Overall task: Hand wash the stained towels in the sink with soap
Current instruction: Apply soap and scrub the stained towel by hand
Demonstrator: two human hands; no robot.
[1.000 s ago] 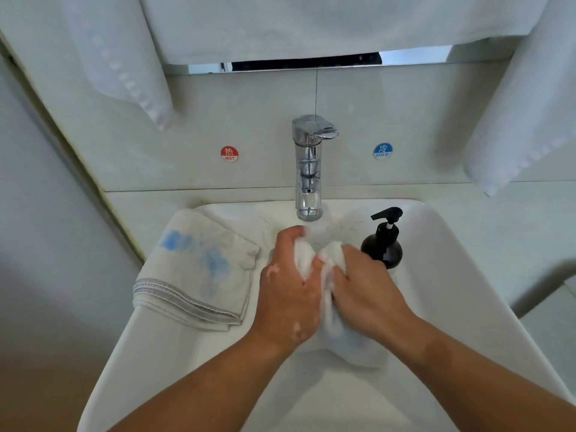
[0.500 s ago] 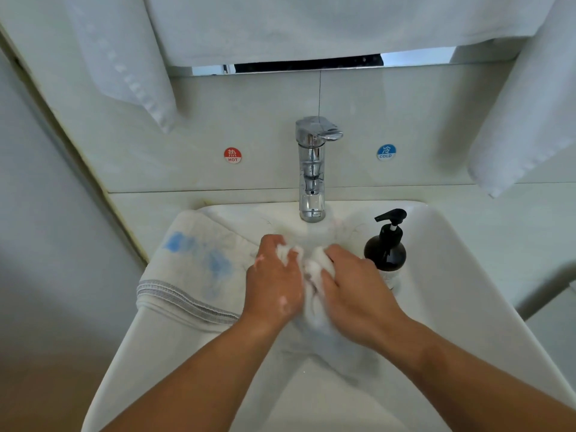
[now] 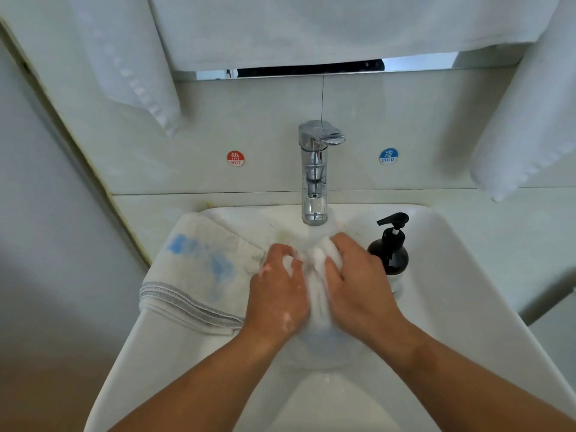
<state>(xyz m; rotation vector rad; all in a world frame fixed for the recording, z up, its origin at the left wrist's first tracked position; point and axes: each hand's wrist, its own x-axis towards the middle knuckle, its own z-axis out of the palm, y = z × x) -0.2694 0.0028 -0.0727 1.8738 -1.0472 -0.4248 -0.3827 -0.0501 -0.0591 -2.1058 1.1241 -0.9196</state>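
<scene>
- The left hand [image 3: 277,294] and right hand [image 3: 358,288] each clutch a bunch of the sudsy towel [image 3: 314,269], fingers curled into it, knuckles close together so the folds rub on each other.
- It sits over the sink [image 3: 467,307] bowl, just below the tap [image 3: 314,173], likely for rinsing.
- A blue-stained towel [image 3: 199,269] waits folded on the left rim.
- The soap bottle [image 3: 391,247] stands just beside the right hand.

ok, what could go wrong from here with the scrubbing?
1. Both hands grip the sudsy towel, and the right hand works close beside the soap bottle. A wide scrub stroke could knock it into the sink.
2. The blue-stained towel lies folded on the sink's left rim, right by the left hand. A nudge might push it off.
</scene>
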